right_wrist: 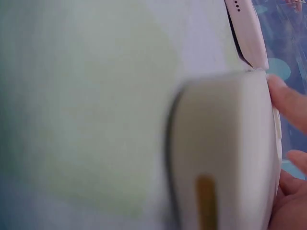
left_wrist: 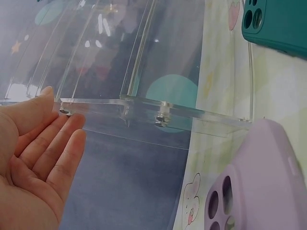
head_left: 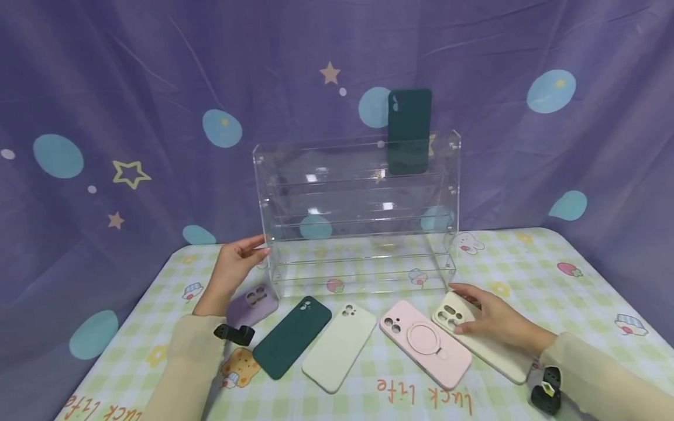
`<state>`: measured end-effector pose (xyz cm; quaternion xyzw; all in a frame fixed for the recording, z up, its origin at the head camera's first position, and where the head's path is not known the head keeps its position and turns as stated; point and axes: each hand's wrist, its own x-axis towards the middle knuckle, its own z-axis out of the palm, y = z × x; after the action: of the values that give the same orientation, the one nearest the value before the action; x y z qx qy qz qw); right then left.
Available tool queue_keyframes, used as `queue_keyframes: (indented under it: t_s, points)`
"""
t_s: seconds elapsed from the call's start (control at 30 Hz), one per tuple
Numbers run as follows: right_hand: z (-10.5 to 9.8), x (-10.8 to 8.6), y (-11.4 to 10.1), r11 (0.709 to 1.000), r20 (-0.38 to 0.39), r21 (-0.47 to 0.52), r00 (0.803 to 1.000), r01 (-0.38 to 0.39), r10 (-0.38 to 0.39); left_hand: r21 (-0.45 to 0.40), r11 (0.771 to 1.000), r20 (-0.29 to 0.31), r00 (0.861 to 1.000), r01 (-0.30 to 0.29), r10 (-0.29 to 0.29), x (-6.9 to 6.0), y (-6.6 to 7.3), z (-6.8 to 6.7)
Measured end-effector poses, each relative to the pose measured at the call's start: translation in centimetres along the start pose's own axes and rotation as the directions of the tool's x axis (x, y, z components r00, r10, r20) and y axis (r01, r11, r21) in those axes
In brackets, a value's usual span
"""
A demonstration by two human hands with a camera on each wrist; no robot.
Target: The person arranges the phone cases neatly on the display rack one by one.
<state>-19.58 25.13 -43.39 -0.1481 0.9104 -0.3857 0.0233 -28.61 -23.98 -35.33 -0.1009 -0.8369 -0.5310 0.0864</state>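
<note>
My left hand (head_left: 237,266) is at the left side of a clear acrylic stepped rack (head_left: 363,275), its thumb by the panel's edge. In the left wrist view those fingers (left_wrist: 62,158) are extended, not curled round the panel. My right hand (head_left: 497,318) lies over the camera end of a cream phone case (head_left: 497,356) on the table. Its thumb touches the case; its index finger reaches past the top end. Blurred in the right wrist view, the case (right_wrist: 216,143) partly hides that hand's contact. A dark green phone case (head_left: 409,117) stands upright in the rack's top tier.
Left to right before the rack lie a purple phone case (head_left: 258,313), a green one (head_left: 292,336), a pale one (head_left: 339,348) and a pink one with a ring (head_left: 447,362). A checked cloth (head_left: 568,316) covers the table; a purple curtain (head_left: 158,88) hangs behind.
</note>
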Motion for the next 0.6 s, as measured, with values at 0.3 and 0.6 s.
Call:
queue_keyframes:
  t_s: [0.3, 0.6]
  points:
    - [-0.9, 0.5, -0.6, 0.986, -0.107, 0.142, 0.989, -0.089, 0.105, 0.015, 1.0, 0.005, 1.0, 0.02, -0.02, 0.2, -0.4, -0.2]
    - [-3.6, 0.4, -2.5, 0.948, -0.017, 0.227, 0.973, -0.221, 0.231, 0.025, 1.0, 0.011, 1.0, 0.016, -0.016, 0.0, -0.4, -0.1]
